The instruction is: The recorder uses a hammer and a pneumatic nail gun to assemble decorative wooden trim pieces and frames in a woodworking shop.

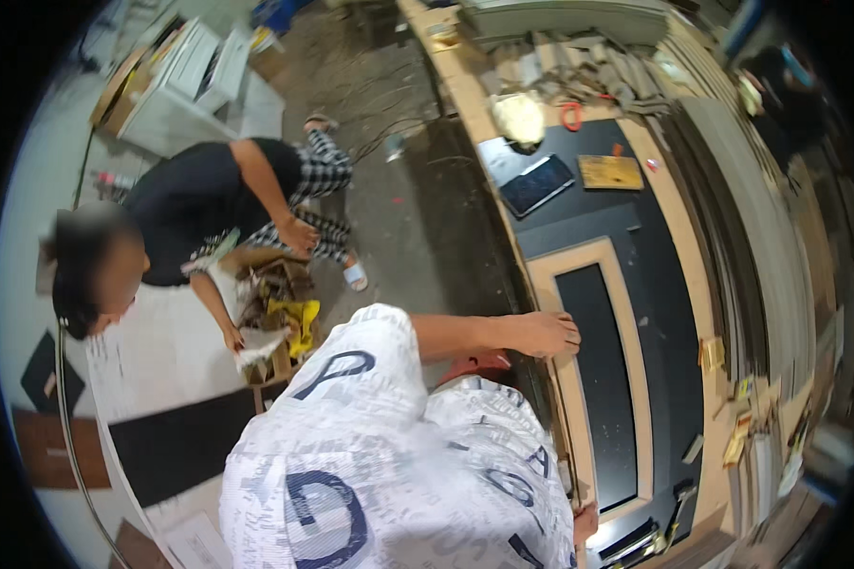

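A pale wooden frame (pixel 632 332) lies on the dark top of the workbench, long and rectangular, with a dark surface showing inside it. My left hand (pixel 548 334) reaches across to the frame's near side, its fingers closed over the edge by the upper-left corner. At the lower corner of the same frame is my right hand (pixel 586 523). My shirt hides most of it, and its grip cannot be made out.
On the bench lie a tablet (pixel 537 186), a yellow wooden block (pixel 610 173), red-handled scissors (pixel 570 117) and a hammer (pixel 678 507). Stacked strips (pixel 731 247) line the far side. Behind me on the left, another person in black (pixel 190 204) handles things beside a cardboard box (pixel 280 360).
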Demonstrator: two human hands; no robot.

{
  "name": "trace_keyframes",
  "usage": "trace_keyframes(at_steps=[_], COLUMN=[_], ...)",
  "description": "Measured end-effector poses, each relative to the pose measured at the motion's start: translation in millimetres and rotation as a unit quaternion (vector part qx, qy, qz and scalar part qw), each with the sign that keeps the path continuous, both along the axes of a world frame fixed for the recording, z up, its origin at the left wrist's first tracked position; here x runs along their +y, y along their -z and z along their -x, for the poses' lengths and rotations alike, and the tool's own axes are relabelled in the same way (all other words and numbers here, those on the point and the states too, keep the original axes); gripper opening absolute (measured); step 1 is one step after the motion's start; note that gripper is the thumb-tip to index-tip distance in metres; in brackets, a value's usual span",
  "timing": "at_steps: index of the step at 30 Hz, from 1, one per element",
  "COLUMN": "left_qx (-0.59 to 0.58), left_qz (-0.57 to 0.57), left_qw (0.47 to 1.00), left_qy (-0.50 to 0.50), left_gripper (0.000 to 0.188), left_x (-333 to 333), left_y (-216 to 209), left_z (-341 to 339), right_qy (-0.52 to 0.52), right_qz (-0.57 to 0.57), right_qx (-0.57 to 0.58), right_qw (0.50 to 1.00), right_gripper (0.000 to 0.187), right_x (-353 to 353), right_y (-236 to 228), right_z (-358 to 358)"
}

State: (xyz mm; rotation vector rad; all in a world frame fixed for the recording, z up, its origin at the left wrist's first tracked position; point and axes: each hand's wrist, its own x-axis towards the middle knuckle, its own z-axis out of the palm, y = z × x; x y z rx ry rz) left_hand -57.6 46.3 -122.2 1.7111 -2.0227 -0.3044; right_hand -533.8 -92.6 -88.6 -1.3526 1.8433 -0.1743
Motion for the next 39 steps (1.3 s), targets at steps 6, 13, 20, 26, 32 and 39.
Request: trace_keyframes(at_steps=[6,13,20,26,32,39], left_qx=[-0.058,-0.134,-0.133,-0.142,-0.17,-0.135], left_qz=[-0.04,-0.034,-0.05,-0.056,-0.047,-0.061], left_qw=[0.997,0.989,0.987,0.985,0.98,0.984], left_qy=[0.012,0.051,0.082,0.082,0.091,0.104], left_gripper=[0.05,0.041,0.037,0.038,0.037,0.041], left_x=[10.1,4.0,2.9,6.9,0.1,0.6], left_y=[-9.0,-14.7,-17.3,-24.0,-26.1,-27.6], left_z=[5.7,2.3,-4.4,-6.2,-1.5,-2.7], right_qy=[-0.145,-0.13,-0.132,-0.098,-0.116,-0.074], right_qz=[0.319,0.239,0.234,0.169,0.199,0.164], right_qx=[0.316,0.33,0.204,0.16,0.178,0.085], right_qw=[0.882,0.904,0.942,0.968,0.957,0.98], right_gripper=[0.054,0.07,0.066,0.065,0.065,0.068], right_x=[-52.9,-79.2,-97.3,-105.8,-110.1,-87.0], right_y=[24.5,28.7,49.2,56.9,70.4,46.5], right_z=[18.2,13.1,62.4,68.5,90.0,68.9])
